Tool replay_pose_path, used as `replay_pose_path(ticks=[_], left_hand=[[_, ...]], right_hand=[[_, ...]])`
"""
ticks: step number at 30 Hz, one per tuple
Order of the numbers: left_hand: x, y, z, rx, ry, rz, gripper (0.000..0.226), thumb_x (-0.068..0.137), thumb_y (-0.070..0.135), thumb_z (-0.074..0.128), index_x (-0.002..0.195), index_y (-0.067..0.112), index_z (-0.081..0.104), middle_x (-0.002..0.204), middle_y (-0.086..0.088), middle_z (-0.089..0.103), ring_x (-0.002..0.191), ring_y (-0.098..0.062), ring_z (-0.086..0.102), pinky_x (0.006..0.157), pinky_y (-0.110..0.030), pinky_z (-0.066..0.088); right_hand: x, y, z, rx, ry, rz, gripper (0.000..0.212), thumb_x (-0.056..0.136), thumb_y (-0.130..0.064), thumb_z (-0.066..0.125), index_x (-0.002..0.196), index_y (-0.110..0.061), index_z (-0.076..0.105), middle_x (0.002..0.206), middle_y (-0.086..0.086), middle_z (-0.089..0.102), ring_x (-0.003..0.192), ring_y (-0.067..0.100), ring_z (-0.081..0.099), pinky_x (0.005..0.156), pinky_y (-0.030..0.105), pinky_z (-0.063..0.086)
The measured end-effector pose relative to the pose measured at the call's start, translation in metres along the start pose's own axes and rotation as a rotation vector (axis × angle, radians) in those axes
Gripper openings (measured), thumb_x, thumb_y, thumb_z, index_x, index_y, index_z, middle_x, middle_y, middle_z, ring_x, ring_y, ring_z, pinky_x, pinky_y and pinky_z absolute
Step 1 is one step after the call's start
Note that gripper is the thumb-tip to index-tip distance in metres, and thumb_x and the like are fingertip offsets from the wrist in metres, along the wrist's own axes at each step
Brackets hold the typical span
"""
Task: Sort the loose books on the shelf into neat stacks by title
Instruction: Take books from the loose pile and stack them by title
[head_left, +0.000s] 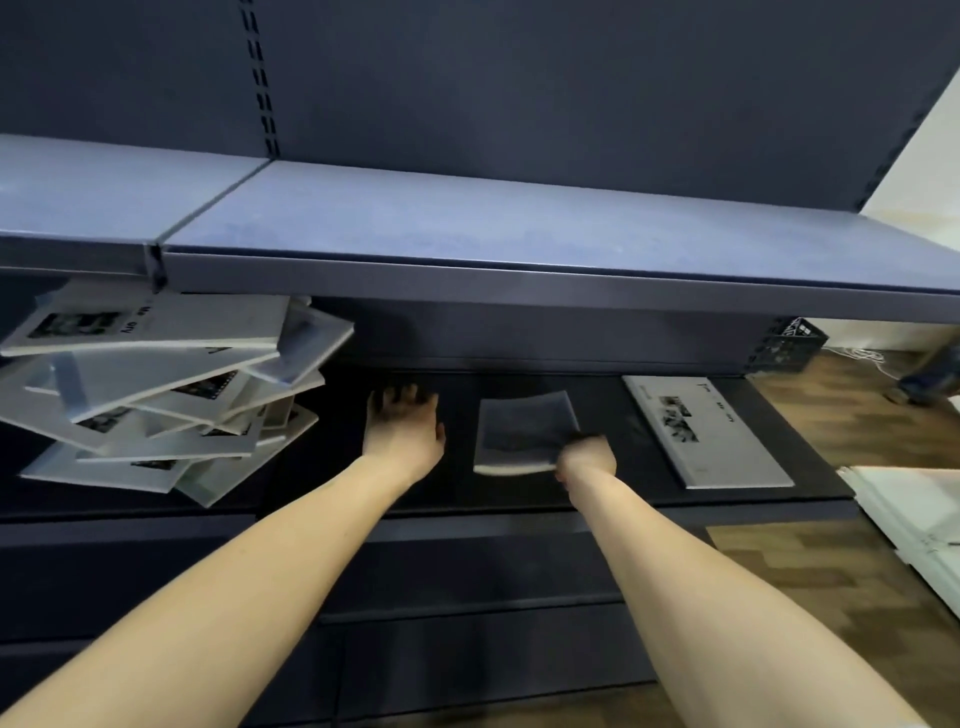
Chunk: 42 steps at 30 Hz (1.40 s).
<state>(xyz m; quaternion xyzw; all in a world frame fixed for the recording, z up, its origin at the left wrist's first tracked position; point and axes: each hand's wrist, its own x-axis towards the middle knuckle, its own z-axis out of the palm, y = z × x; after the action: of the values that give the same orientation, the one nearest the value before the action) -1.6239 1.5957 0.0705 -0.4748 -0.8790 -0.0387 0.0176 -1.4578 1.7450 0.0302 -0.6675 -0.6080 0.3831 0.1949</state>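
The books are thin, stiff-covered and flat, probably light singly but smooth enough to slide off one another; the safest hold looks like a pinch on a near corner or near edge, thumb on top and fingers beneath, or a flat palm to square a stack.

Taking the dark book (524, 434) on the lower shelf (810, 483) as landmark: it lies flat mid-shelf, its pages bowing a little at the near edge; the right hand (587, 460) sits at its near right corner, the grip closed on that corner as far as the motion blur lets me judge, so the hold is a corner pinch and the cover may flex.

Left of the dark book, apart from it, the left hand (402, 426) rests on bare shelf with fingers spread and slightly curled; its grip is open and holds nothing.

Farther left of the dark book stands the loose pile (156, 400), grey covers fanned at many angles and overhanging each other; it looks ready to slip if pulled from below, so lifting from the top seems wiser.

Right of the dark book, well apart, a single grey book (711, 434) lies flat, angled slightly.
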Motion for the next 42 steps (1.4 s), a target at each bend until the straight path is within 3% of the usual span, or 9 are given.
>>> replay_pose_path(ticks=[11, 13, 16, 17, 21, 26, 28, 33, 42], left_hand=[[0.002, 0.029, 0.032, -0.028, -0.093, -0.117, 0.045, 0.098, 0.037, 0.041, 0.141, 0.023, 0.043, 0.144, -0.008, 0.043, 0.13, -0.031, 0.039, 0.111, -0.042, 0.031], [0.002, 0.025, 0.036, -0.023, -0.114, -0.143, 0.046, 0.098, 0.037, 0.041, 0.141, 0.023, 0.042, 0.145, -0.008, 0.042, 0.131, -0.032, 0.038, 0.111, -0.043, 0.031], [0.002, 0.017, 0.037, -0.023, -0.129, -0.162, 0.045, 0.098, 0.035, 0.042, 0.141, 0.022, 0.044, 0.143, -0.009, 0.043, 0.131, -0.032, 0.039, 0.111, -0.042, 0.031], [0.004, 0.013, 0.037, -0.029, -0.136, -0.175, 0.044, 0.098, 0.035, 0.042, 0.14, 0.022, 0.044, 0.143, -0.009, 0.043, 0.131, -0.032, 0.039, 0.111, -0.042, 0.031], [0.012, 0.005, 0.035, -0.04, -0.161, -0.195, 0.043, 0.098, 0.035, 0.042, 0.139, 0.022, 0.045, 0.143, -0.008, 0.043, 0.131, -0.03, 0.039, 0.111, -0.04, 0.03], [0.019, 0.002, 0.037, -0.052, -0.173, -0.174, 0.04, 0.098, 0.034, 0.044, 0.136, 0.021, 0.048, 0.141, -0.008, 0.044, 0.13, -0.03, 0.039, 0.11, -0.04, 0.031], [0.021, 0.002, 0.038, -0.05, -0.176, -0.161, 0.04, 0.098, 0.034, 0.044, 0.136, 0.02, 0.048, 0.141, -0.008, 0.044, 0.129, -0.03, 0.04, 0.109, -0.04, 0.031], [0.024, 0.002, 0.041, -0.062, -0.181, -0.146, 0.04, 0.098, 0.033, 0.045, 0.136, 0.02, 0.048, 0.14, -0.007, 0.044, 0.128, -0.03, 0.041, 0.108, -0.039, 0.033], [0.02, -0.004, 0.036, -0.072, -0.201, -0.13, 0.037, 0.099, 0.032, 0.043, 0.133, 0.021, 0.051, 0.141, -0.007, 0.043, 0.128, -0.03, 0.04, 0.108, -0.039, 0.032]], right_hand=[[0.032, 0.015, 0.02, 0.074, -0.257, -0.11, 0.042, 0.095, -0.002, 0.053, 0.137, 0.0, 0.047, 0.134, 0.021, 0.056, 0.12, 0.036, 0.057, 0.098, 0.04, 0.051], [0.032, 0.011, 0.027, 0.119, -0.305, -0.07, 0.042, 0.094, -0.008, 0.06, 0.134, -0.004, 0.047, 0.127, 0.019, 0.059, 0.11, 0.037, 0.062, 0.091, 0.045, 0.056], [0.023, 0.001, 0.035, 0.191, -0.384, -0.018, 0.043, 0.096, -0.029, 0.063, 0.129, -0.009, 0.044, 0.119, 0.015, 0.061, 0.088, 0.029, 0.064, 0.071, 0.036, 0.057], [0.021, -0.003, 0.039, 0.131, -0.416, -0.043, 0.051, 0.094, -0.036, 0.065, 0.131, -0.01, 0.042, 0.12, 0.014, 0.061, 0.089, 0.028, 0.065, 0.072, 0.035, 0.056], [0.023, -0.007, 0.046, -0.213, -0.506, -0.236, 0.113, 0.076, -0.049, 0.081, 0.155, -0.01, 0.01, 0.152, 0.014, 0.033, 0.136, 0.032, 0.042, 0.111, 0.039, 0.04], [0.024, -0.002, 0.047, -0.302, -0.502, -0.343, 0.14, 0.068, -0.036, 0.089, 0.156, -0.02, -0.019, 0.158, 0.013, 0.01, 0.14, 0.035, 0.034, 0.112, 0.043, 0.038], [0.024, 0.002, 0.051, -0.344, -0.433, -0.407, 0.137, 0.066, -0.042, 0.088, 0.157, -0.029, -0.015, 0.156, 0.009, 0.016, 0.137, 0.033, 0.037, 0.109, 0.043, 0.04], [0.023, 0.005, 0.052, -0.597, -0.355, -0.477, 0.1, 0.067, -0.066, 0.074, 0.15, -0.032, 0.03, 0.149, 0.006, 0.033, 0.138, 0.034, 0.03, 0.11, 0.045, 0.039], [0.02, -0.002, 0.054, -0.666, -0.425, -0.437, 0.088, 0.081, -0.056, 0.07, 0.154, -0.033, 0.027, 0.166, 0.007, 0.01, 0.149, 0.038, 0.014, 0.118, 0.048, 0.03]])
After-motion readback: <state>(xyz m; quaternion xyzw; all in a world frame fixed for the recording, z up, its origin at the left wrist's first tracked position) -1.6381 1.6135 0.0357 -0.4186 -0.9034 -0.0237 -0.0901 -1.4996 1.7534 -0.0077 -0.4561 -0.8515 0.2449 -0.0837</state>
